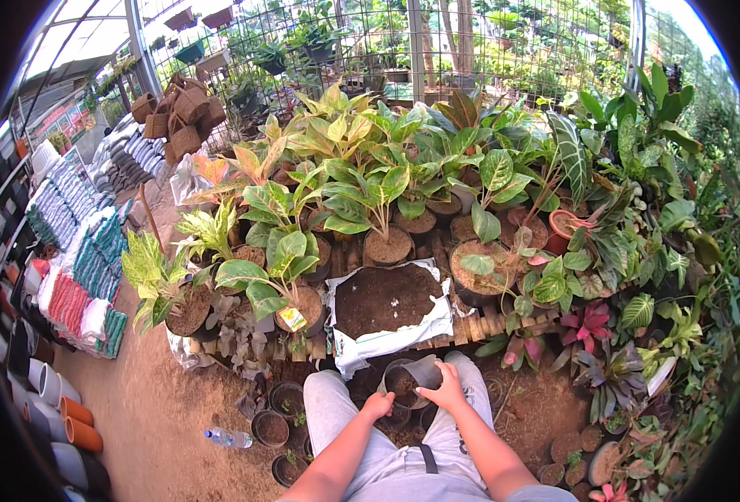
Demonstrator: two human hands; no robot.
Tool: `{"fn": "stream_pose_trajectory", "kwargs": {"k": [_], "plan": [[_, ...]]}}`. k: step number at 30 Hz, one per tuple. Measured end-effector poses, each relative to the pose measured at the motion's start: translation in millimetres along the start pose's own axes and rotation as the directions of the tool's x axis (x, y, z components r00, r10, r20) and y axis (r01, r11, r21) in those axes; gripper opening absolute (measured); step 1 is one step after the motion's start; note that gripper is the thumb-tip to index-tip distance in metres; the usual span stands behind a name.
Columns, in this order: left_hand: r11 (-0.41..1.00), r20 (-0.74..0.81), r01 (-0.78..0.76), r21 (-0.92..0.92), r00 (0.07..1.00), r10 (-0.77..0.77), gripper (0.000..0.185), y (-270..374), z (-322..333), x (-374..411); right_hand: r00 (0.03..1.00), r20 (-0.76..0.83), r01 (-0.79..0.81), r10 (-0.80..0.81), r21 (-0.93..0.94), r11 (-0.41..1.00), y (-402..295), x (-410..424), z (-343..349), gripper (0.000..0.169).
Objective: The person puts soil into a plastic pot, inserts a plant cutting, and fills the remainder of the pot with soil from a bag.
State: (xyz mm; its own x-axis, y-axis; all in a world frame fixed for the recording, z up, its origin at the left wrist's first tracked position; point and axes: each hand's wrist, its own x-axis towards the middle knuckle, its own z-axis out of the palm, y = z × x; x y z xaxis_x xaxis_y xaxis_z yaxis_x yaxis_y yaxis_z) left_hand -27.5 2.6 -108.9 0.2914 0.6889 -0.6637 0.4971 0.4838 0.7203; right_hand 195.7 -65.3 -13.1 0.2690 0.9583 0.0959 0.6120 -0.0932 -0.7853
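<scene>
Between my knees, a dark grey plastic plant pot point(429, 372) is held by both hands, tilted so that brown soil shows inside. My left hand point(379, 405) grips its near left rim. On the right side, my right hand point(443, 388) has its fingers spread around the wall, thumb at the near edge. Just beyond the pot, an opened white sack point(379, 345) full of dark soil point(370, 301) lies on a slatted bamboo bench point(470, 329). Under my hands stand more black pots, partly hidden.
Potted aglaonema plants point(385, 241) crowd the bench, one carrying a yellow tag point(292, 319). Soil-filled pots point(270, 428) and a water bottle point(227, 438) are on the ground to the left. Stacked bags point(72, 295) line the left side; bromeliads point(617, 379) grow at right.
</scene>
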Motion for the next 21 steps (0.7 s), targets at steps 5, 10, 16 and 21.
{"fn": "stream_pose_trajectory", "kwargs": {"k": [5, 10, 16, 21], "plan": [[1.0, 0.015, 0.002, 0.013, 1.0, -0.002, 0.048, 2.8, -2.6, -5.5, 0.964, 0.265, -0.026, -0.014, 0.146, 0.989, -6.2, -4.2, -7.5, 0.094], [1.0, 0.032, 0.002, 0.025, 0.999, -0.003, 0.048, 7.6, -0.1, -8.1, 0.993, 0.109, 0.039, -0.038, -0.005, 0.999, -4.2, -0.1, -0.9, 0.097], [1.0, 0.031, -0.007, -0.023, 0.999, 0.008, 0.048, 5.1, -1.5, -7.4, 0.999, 0.025, -0.024, 0.024, 0.015, 1.0, -7.6, 2.8, 0.0, 0.1], [0.998, -0.002, 0.0, -0.062, 1.0, 0.0, 0.047, -3.9, -2.2, 2.1, 0.932, 0.298, 0.197, -0.205, 0.055, 0.979, -11.4, -0.7, -2.8, 0.101]]}}
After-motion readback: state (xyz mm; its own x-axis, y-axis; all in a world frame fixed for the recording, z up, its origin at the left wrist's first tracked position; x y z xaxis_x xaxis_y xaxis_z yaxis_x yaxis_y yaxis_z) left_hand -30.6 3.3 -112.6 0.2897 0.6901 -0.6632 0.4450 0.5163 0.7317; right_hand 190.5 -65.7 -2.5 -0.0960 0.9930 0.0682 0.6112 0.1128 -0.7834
